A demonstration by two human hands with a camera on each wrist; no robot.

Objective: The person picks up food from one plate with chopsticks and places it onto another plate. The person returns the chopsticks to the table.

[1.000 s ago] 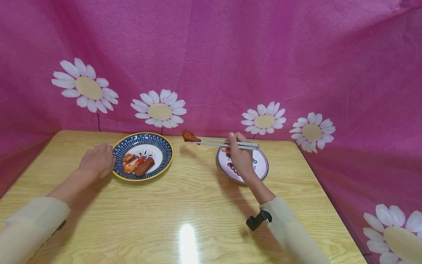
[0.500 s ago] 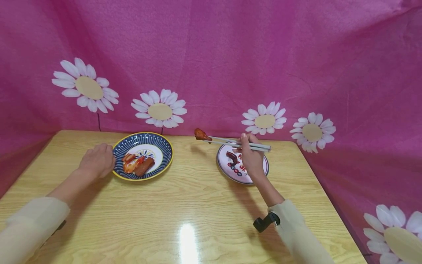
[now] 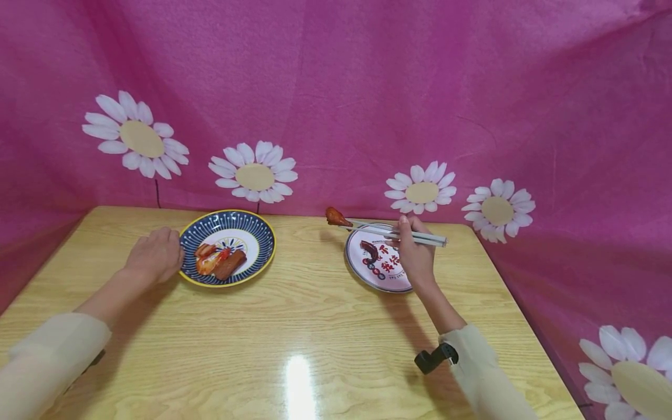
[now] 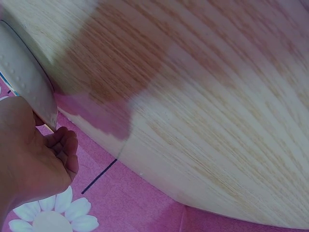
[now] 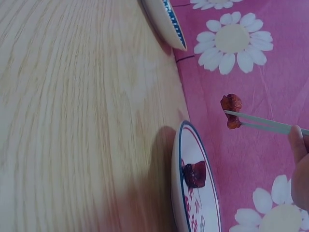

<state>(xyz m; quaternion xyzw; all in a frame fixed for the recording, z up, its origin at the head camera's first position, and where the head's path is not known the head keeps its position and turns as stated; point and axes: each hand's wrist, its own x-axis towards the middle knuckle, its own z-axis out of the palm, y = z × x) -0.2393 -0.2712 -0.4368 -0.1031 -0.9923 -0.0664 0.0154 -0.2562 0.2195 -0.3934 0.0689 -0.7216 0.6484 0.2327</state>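
My left hand (image 3: 156,255) pinches the rim of a blue-patterned plate with a yellow edge (image 3: 266,236) at the left; in the left wrist view its fingers are curled at the rim. In my right hand (image 3: 418,256) is a pair of pale chopsticks (image 3: 430,239). Their tips clamp a glazed chicken drumstick (image 3: 337,217), held in the air just left of the white plate's (image 3: 396,283) far edge. On that white plate, printed with red characters, lies a dark curved piece of food (image 3: 369,251). The right wrist view also shows the drumstick (image 5: 231,111) between the tips.
The blue plate holds a brown block of food (image 3: 230,266), a red-and-white piece (image 3: 210,265) and a small reddish piece (image 3: 205,251). Both plates stand near the back of a wooden table (image 3: 236,344). A pink curtain with daisies (image 3: 341,105) hangs behind it.
My right hand has moved to the right with the chopsticks and drumstick, bringing the drumstick from beside the blue plate toward the white plate. My left hand and both plates have stayed put.
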